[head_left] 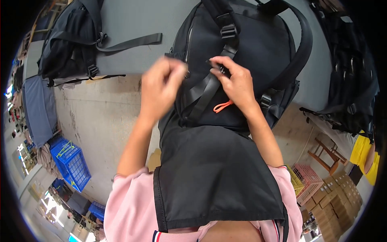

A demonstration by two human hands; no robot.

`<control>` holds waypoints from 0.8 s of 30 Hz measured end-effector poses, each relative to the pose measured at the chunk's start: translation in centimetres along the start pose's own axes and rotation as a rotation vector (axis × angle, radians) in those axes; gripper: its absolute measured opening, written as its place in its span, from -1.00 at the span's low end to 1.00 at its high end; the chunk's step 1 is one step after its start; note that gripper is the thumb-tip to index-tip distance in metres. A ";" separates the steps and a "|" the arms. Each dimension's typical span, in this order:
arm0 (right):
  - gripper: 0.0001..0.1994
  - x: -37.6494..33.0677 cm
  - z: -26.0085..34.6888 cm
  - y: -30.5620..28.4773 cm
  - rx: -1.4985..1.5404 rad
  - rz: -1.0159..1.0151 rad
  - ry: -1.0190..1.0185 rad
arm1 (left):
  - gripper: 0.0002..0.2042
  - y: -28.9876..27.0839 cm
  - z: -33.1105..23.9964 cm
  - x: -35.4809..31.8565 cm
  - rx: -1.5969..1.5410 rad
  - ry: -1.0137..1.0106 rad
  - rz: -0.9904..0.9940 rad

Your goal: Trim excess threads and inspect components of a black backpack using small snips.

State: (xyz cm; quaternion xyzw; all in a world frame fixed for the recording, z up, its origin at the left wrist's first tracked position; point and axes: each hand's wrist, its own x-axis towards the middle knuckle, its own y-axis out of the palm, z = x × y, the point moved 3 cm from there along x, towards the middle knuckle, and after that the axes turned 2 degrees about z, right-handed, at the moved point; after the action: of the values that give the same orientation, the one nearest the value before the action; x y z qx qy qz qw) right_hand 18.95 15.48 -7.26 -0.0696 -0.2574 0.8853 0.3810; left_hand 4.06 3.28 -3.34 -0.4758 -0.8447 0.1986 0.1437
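Far left on the grey table (133,24): 1 dark backpack (68,44) lying flat, its loose grey strap (129,42) trailing to the right, looks untouched. Below it, off the table: 2 blue crates (72,163) on the floor, approx, a 2nd one is partly visible lower down. Left hand (161,86) is raised just left of the centre bag, fingers bunched together in a pinch; it's motion-blurred, so can't tell if anything is actually held btwn them. Centre: the black backpack (250,52) being worked on lies back-side up on the table, partly over the edge toward the person, w/ a black fabric flap (213,173) draping down over the lap. Right hand (236,80) is on the bag, fingers closed around the end of a black webbing strap (205,94) near a buckle (228,31). 1 orange pull loop (222,106) shows just below that hand. Judging by this, strap work looks mid-way: strap end is gripped but hangs slack, not seen threaded or pulled tight, so adjusting/fastening seems left to do. Right: 1 more dark backpack (346,80) at the table's far edge, untouched. Lower right, off the table: 1 pink crate (308,179), a stack of cardboard boxes (336,201) (too many/small to count), 1 wooden stool (324,155). Total bags: 3.
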 end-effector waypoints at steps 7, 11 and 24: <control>-0.83 0.8 0.5 -0.3 0.531 0.113 0.305 | -0.73 3.4 -1.3 -9.0 0.299 -0.042 0.024; -0.82 0.0 1.1 -0.5 0.669 0.096 0.355 | -0.78 4.4 -0.7 -8.1 0.342 -0.086 0.087; -0.66 -7.1 4.9 -2.7 -0.120 -0.097 -0.174 | -0.84 2.9 -0.8 -7.1 -0.768 -0.611 0.213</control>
State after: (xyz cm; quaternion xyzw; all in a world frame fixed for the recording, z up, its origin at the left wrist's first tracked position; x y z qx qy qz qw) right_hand 24.09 9.96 -2.22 -0.0025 -0.3449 0.8516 0.3948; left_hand 10.13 -1.31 -4.34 -0.4980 -0.8071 0.0169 -0.3168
